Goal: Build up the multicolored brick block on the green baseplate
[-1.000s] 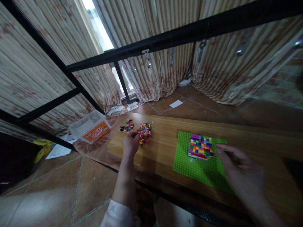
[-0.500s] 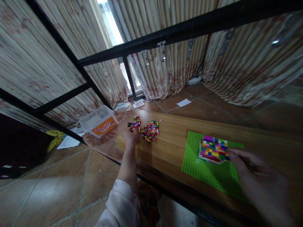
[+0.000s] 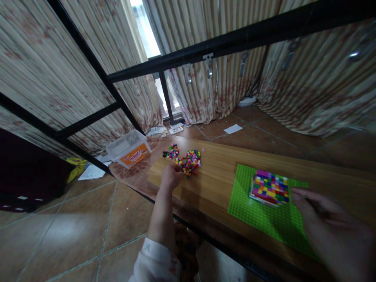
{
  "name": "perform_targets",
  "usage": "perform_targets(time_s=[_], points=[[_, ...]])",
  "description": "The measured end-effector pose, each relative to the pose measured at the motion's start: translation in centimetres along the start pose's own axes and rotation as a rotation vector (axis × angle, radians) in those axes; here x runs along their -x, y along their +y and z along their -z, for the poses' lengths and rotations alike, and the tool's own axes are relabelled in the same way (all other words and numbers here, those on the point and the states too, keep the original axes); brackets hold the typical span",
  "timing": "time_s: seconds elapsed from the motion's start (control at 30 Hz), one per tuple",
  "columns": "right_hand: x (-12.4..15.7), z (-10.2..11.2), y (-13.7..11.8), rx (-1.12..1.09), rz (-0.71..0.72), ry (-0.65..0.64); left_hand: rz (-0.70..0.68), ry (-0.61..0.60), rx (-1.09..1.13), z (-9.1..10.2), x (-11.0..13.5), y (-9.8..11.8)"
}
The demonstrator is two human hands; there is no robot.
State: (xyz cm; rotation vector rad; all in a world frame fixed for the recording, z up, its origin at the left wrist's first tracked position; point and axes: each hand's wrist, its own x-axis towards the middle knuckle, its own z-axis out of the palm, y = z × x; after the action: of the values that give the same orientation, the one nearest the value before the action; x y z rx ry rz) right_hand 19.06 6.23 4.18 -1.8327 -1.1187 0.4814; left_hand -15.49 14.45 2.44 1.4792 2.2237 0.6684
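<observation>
A pile of small coloured bricks lies at the left end of a wooden board. My left hand rests at the near edge of that pile, its fingers curled down onto the bricks; what they hold is hidden. To the right lies a green baseplate with a multicoloured brick block built on it. My right hand lies on the baseplate just right of the block, fingers loosely spread, a fingertip close to the block's side.
A clear plastic box with an orange label stands left of the board on a patterned cloth. Black metal bars cross above the board. Striped curtains hang behind. Papers lie on the brown tiled floor.
My left hand has drawn back from the far side of the brick pile to its near edge. The view has shifted, so the board and baseplate sit further right. My right hand stays beside the block.
</observation>
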Motion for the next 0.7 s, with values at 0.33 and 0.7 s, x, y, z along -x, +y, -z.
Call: perform_targets(time_s=[0.33,0.7], points=[[-0.1,-0.2,0.7,-0.036,-0.017,-0.022,-0.030,-0.120,-0.172,-0.8,1.3,0.8],[-0.3,-0.5,1.6,-0.037,0.062,-0.007,0.003,-0.032,0.052,-1.5,0.6,1.0]])
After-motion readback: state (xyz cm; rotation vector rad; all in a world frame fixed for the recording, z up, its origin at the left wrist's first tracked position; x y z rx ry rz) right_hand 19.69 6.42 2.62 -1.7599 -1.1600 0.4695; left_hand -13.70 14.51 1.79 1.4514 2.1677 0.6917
